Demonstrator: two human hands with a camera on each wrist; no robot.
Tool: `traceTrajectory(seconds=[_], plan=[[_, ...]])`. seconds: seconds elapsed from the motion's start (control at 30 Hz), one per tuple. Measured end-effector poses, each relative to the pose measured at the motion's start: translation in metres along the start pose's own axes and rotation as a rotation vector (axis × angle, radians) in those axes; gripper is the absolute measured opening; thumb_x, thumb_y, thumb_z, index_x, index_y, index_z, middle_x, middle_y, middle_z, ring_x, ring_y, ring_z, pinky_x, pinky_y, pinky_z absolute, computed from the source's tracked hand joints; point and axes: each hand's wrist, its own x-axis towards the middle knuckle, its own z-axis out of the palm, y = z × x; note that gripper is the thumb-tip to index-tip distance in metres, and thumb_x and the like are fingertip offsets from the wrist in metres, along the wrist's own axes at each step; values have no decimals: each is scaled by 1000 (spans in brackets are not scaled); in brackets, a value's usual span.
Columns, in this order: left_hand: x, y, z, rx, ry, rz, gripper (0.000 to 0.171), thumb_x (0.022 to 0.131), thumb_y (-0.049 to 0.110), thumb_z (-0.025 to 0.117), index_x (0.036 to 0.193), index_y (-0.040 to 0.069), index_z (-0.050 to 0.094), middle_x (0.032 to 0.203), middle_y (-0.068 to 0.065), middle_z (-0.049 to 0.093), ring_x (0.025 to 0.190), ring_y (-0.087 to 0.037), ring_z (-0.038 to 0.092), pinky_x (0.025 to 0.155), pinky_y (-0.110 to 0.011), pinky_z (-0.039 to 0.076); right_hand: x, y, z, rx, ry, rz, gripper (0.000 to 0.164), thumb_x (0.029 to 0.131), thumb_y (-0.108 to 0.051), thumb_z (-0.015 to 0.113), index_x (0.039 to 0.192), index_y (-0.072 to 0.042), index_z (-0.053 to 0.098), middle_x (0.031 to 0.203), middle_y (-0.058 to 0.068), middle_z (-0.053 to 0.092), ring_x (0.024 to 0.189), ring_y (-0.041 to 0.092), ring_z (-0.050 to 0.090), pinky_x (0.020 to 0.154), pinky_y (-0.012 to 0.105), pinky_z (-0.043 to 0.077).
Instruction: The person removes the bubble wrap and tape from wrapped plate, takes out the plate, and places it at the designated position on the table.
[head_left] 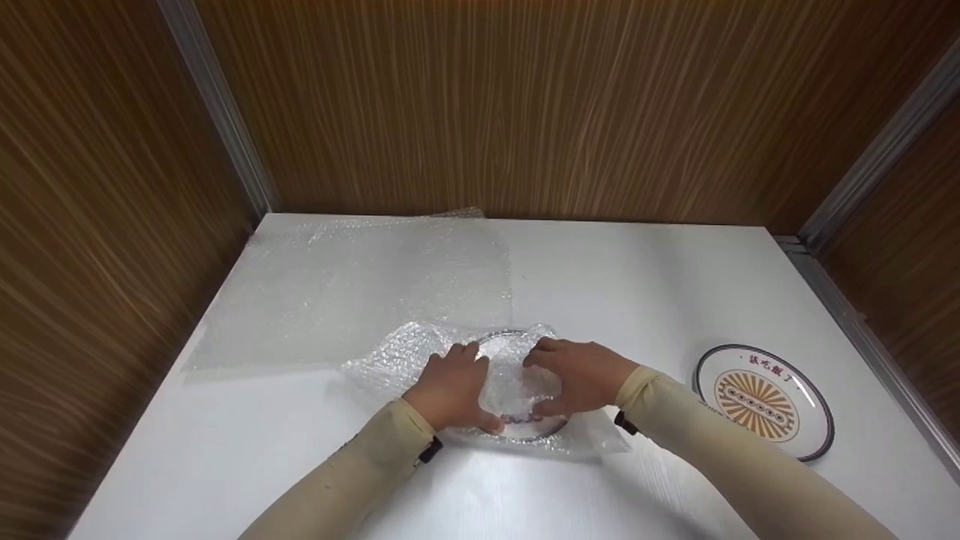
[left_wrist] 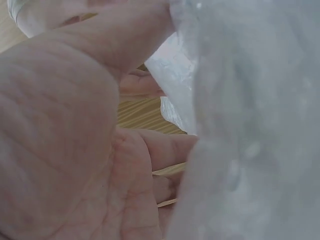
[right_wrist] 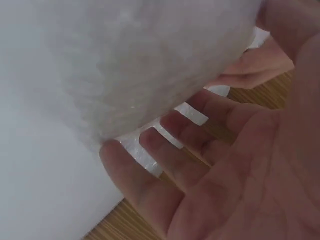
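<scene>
A plate (head_left: 517, 431) with a dark rim lies partly covered by bubble wrap (head_left: 405, 352) near the middle of the table. My left hand (head_left: 454, 386) grips its left side through the wrap, thumb at the near edge and fingers toward the far side. On the right side my right hand (head_left: 581, 375) holds the wrapped plate too, its thumb near the front. In the right wrist view, the fingertips (right_wrist: 111, 150) curl against the edge of the cloudy wrap (right_wrist: 150, 65). The left wrist view has the wrap (left_wrist: 250, 120) close beside the palm, hiding some fingertips.
A second plate (head_left: 814, 435), with an orange ray pattern and red characters, lies at the right, partly behind the right sleeve. Flat bubble wrap sheets (head_left: 360, 277) cover the table's back left. Wood-grain panels (head_left: 495, 112) enclose the white table (head_left: 645, 277) at back and sides.
</scene>
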Motion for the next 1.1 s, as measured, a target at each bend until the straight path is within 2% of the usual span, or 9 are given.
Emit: traceTrajectory(seconds=[0.1, 0.2, 0.33, 0.4, 0.57, 0.73, 0.87, 1.1], plan=[[0, 1, 1, -14, 4, 1, 95, 69, 68, 85, 134, 2, 63, 155, -19, 47, 138, -37, 47, 106, -59, 45, -1, -4, 1, -17, 39, 26, 61, 83, -47, 78, 131, -11, 66, 128, 8, 65, 107, 30, 68, 85, 54, 58], [0, 1, 1, -30, 8, 8, 98, 69, 68, 85, 136, 1, 62, 154, -19, 47, 138, -37, 46, 105, -59, 45, -4, -18, 6, -115, 146, 29, 62, 80, -49, 80, 125, -7, 68, 120, 10, 68, 103, 31, 68, 75, 51, 59], [0, 3, 0, -34, 24, 12, 100, 69, 69, 85, 137, 0, 61, 150, -19, 50, 135, -35, 48, 101, -58, 48, -5, -42, 15, -294, 330, -36, 46, 77, -41, 87, 98, -6, 68, 91, 6, 64, 78, 25, 63, 55, 39, 54], [-1, 3, -1, -30, 38, 14, 97, 69, 68, 85, 134, 0, 62, 146, -18, 53, 131, -34, 50, 98, -56, 49, -4, -50, 19, -364, 385, -79, 38, 75, -34, 90, 87, -9, 65, 80, 3, 59, 66, 22, 58, 49, 35, 49], [-2, 3, -1, -13, 70, 35, 88, 67, 71, 85, 119, 2, 66, 134, -17, 58, 120, -33, 55, 90, -53, 52, -1, -58, 29, -443, 377, -126, 24, 77, -23, 87, 76, -11, 66, 67, 1, 61, 53, 18, 57, 46, 35, 47], [-2, 1, 0, -13, 75, 54, 82, 66, 72, 84, 108, 4, 67, 129, -16, 60, 115, -32, 55, 87, -50, 53, 1, -56, 34, -422, 365, -126, 20, 78, -21, 85, 71, -13, 68, 65, 0, 63, 55, 16, 57, 51, 35, 52], [-1, 0, 0, -23, 63, 53, 80, 67, 71, 84, 108, 4, 67, 127, -14, 59, 115, -31, 54, 86, -48, 53, 1, -54, 31, -394, 357, -135, 19, 77, -22, 86, 72, -13, 69, 65, 0, 63, 55, 14, 54, 52, 35, 51], [1, -2, 0, -39, 29, 36, 89, 64, 72, 85, 118, 3, 67, 136, -17, 56, 121, -33, 53, 91, -50, 52, -2, -50, 24, -279, 368, -134, 21, 78, -10, 81, 67, -13, 63, 57, -4, 56, 51, 8, 38, 46, 31, 43]])
